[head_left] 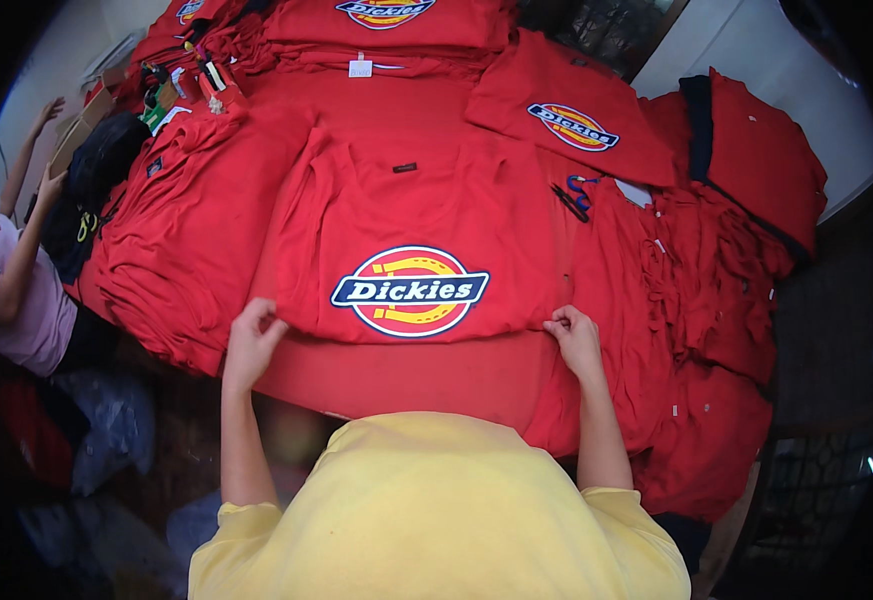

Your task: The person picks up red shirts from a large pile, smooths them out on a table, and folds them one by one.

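A red shirt (406, 215) lies in front of me with its near edge folded across. It has a round printed emblem in yellow, white and dark blue, and a small dark neck label (404, 168). My left hand (251, 340) is closed at the near left corner of the fold, fingertips on the fabric. At the near right corner, my right hand (576, 342) pinches the edge between thumb and fingers. What lies inside each pinch is mostly hidden.
Folded red shirts (576, 125) and loose red garments (636, 310) crowd the right. Another red heap (186, 230) lies left. Black thread snips (569, 203) rest beside the shirt. A white card (360, 68) sits at the back. At far left, another person's arm (26, 235) reaches toward cardboard.
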Demonstrator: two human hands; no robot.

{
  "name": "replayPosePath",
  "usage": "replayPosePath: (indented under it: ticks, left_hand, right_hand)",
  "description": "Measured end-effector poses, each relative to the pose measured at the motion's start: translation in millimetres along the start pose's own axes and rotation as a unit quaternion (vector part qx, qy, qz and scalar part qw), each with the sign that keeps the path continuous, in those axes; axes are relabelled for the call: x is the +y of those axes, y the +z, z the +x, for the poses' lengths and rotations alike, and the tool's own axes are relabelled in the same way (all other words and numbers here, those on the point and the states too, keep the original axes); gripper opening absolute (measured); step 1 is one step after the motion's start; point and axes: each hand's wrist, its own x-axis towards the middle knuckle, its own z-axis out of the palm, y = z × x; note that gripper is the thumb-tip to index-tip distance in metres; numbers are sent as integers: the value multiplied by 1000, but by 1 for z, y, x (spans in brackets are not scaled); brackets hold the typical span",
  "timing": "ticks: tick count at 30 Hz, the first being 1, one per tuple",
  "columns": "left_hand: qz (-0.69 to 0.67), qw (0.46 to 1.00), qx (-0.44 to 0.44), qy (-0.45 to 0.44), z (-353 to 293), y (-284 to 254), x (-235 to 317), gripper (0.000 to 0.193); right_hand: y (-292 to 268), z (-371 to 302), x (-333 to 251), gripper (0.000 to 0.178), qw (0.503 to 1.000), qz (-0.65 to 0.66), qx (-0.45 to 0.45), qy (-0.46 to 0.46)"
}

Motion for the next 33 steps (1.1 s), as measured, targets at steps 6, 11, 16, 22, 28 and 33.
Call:
replayPosePath:
  ticks: [6,11,16,22,28,33]
  left_hand:
    - [-4,963,240,122,37,-72,84,3]
    - [-114,904,326,252,64,-115,150,11]
    - [-250,866,351,253,56,-151,177,18]
    - [20,932,284,225,124,-130,148,14]
    - [-147,887,304,315,169,-135,148,13]
    - [-327,882,225,254,121,-137,124,23]
  right_hand:
    - [-128,16,-85,8,955,180,92,-218]
    - [-164,23,-154,11,859,387,129,-308]
    - [-197,3,-197,10,813,452,171,-325]
    - [-180,76,-165,13,895,381,53,-227]
    - [-211,83,-171,14,848,428,112,-291]
    - [-181,10,-158,19,899,329,124,-261]
